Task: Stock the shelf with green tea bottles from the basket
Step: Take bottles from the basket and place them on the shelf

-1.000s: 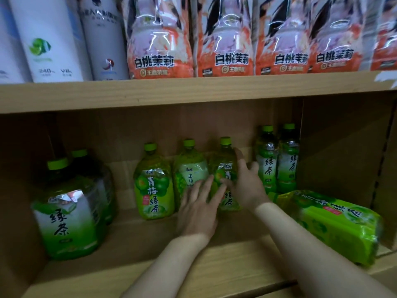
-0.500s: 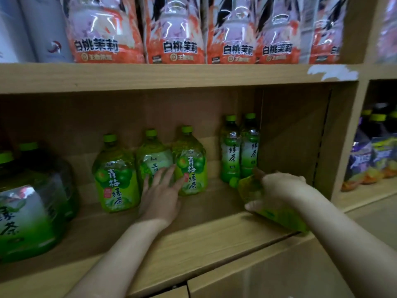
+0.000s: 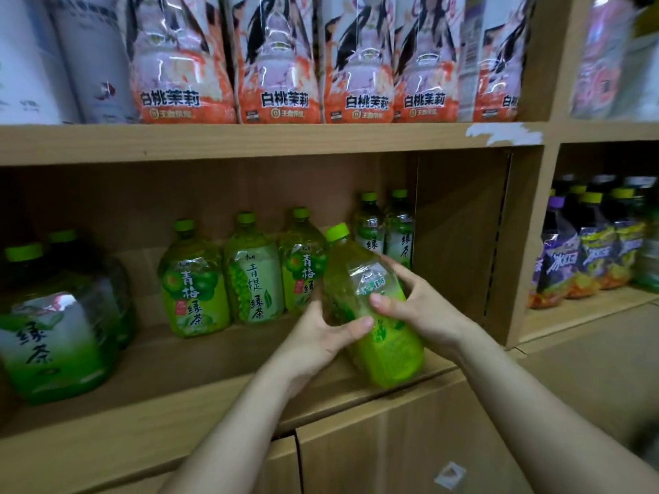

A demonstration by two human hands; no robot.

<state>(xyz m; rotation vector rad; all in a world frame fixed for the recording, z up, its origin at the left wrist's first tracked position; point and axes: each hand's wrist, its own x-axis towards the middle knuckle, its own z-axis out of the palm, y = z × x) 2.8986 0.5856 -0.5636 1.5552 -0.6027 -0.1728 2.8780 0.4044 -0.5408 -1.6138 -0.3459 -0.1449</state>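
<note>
The wooden shelf (image 3: 199, 372) is carrying a row of three green tea bottles (image 3: 249, 272) standing upright. In front of them, both hands are holding a tilted green tea bottle (image 3: 360, 279) over the shelf's front edge, the left hand (image 3: 321, 333) and the right hand (image 3: 417, 304) both wrapping their fingers round its body

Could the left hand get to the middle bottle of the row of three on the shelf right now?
Probably not as things stand. The left hand is wrapped around the tilted green tea bottle, shared with the right hand. The middle bottle stands unobstructed just left of it, so letting go would free the way.
</note>
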